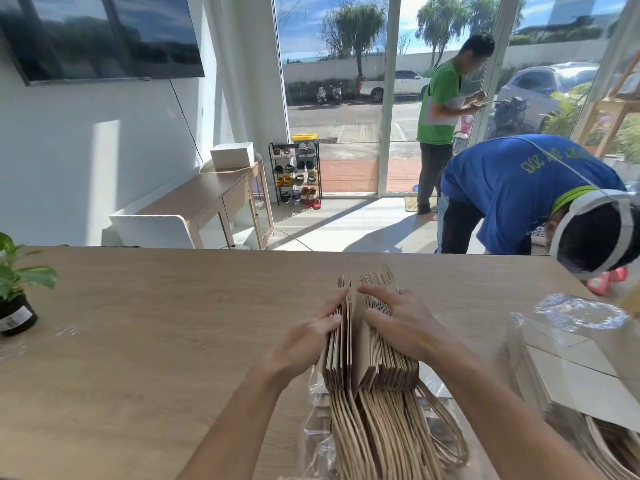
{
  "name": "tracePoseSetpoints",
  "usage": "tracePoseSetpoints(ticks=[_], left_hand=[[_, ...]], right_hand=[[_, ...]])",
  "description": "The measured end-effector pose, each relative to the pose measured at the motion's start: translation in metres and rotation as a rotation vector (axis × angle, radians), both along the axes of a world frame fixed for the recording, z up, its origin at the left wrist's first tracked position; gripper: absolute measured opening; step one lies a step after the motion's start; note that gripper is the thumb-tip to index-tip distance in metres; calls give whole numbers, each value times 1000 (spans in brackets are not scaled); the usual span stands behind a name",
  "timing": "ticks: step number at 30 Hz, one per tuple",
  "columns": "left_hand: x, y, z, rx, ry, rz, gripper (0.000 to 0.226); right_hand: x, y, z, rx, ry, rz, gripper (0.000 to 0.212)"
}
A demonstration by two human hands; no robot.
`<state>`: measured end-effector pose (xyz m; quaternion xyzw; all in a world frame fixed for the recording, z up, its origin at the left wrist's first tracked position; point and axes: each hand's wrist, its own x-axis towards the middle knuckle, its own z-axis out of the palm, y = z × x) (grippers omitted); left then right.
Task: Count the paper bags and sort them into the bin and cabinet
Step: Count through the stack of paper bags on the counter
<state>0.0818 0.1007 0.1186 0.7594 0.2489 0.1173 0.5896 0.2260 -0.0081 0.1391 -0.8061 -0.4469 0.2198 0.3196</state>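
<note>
Midway through the count, by the look of it: splitting the paper bags in two with both hands. Pinching the thin slice on the left with the left hand, with thumb and fingers curled onto its top edge; clasping the thick remainder with the right hand, with fingers bent across the bag tops and the forefinger dug in at the gap. Standing on edge toward the near side of the desk, with the long axis running away from the body and the twisted handles trailing back toward the wearer over clear wrapping. Directly between the two hands, so nearer neither; probably next to flick one more bag leftward off the thick side with the right forefinger. No telling which way to the bin or cabinet: neither plainly in view, save perhaps for the low wooden console by the wall, a possible cabinet. Just to the right on the same pale wood-grain surface, a second bundle in clear plastic; at the far left edge, a potted plant. Beyond the desk, a bright tiled room with glass doors, a shoe rack, a dark wall screen, one person in blue bent over close by and another in green standing at the door.
</note>
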Motion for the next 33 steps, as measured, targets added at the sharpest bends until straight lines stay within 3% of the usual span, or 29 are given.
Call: tracePoseSetpoints(ticks=[6, 11, 16, 20, 27, 33], left_hand=[[-1, -3, 2, 24, 4, -2, 48], [-2, -3, 1, 39, 2, -3, 48], [-3, -2, 0, 25, -2, 9, 48], [-4, -3, 0, 9, -1, 5, 48], [-5, -5, -1, 16, -11, 23, 46], [-7, -8, 3, 8, -4, 17, 46]], right_hand=[[-3, 1, 3, -5, 9, 7, 22], [-8, -2, 7, -48, -59, 17, 36], [-7, -1, 4, -25, -44, 24, 31], [-5, -2, 3, -22, 10, 12, 50], [-7, -3, 3, 5, 15, 33, 21], [-9, -1, 5, -17, -41, 38, 32]])
